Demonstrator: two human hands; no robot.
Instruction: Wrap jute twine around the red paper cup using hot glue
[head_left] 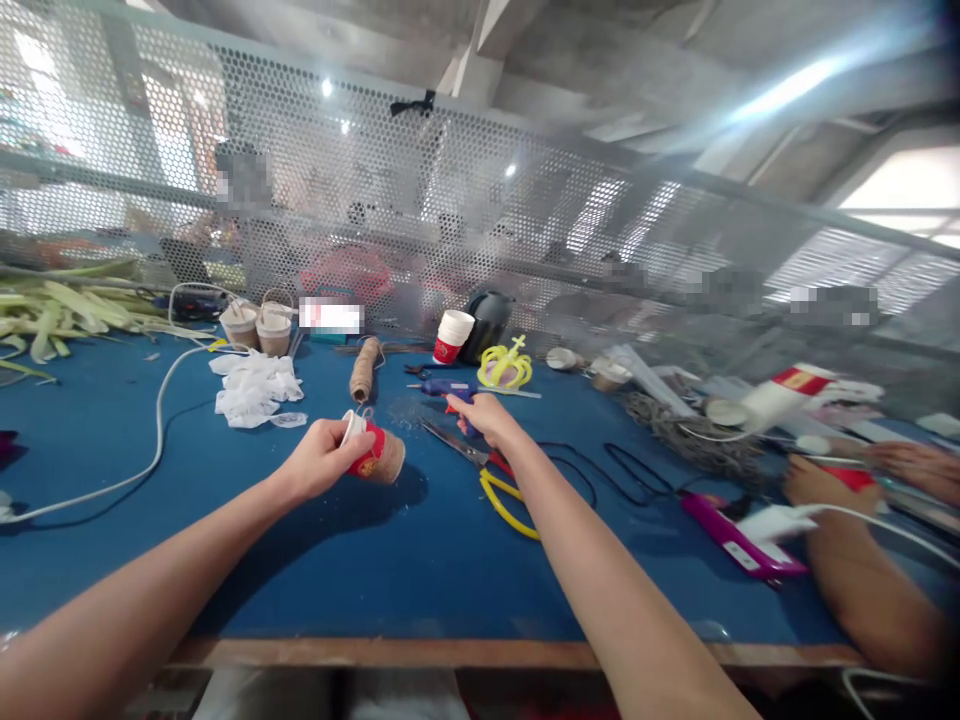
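Observation:
My left hand (319, 460) is closed round a red and white paper cup (381, 455), tilted on its side above the table. Brown twine is wound round the lower part of the cup. My right hand (487, 418) is closed on the handle of a blue hot glue gun (446, 387), whose nozzle points left. Scissors with yellow handles (506, 508) lie just below that hand, partly hidden by my forearm. A spool of twine (365, 368) rests on the table beyond the cup, with a loose strand near the cup's rim.
On the blue table (420, 590) stand stacked paper cups (452, 335), a dark kettle (491, 325) and a yellow crown-shaped piece (506, 368). Crumpled white material (255, 388) lies left. At right are a purple power strip (739, 540), cables and another person's hands (825, 490). Perforated metal panels rise behind.

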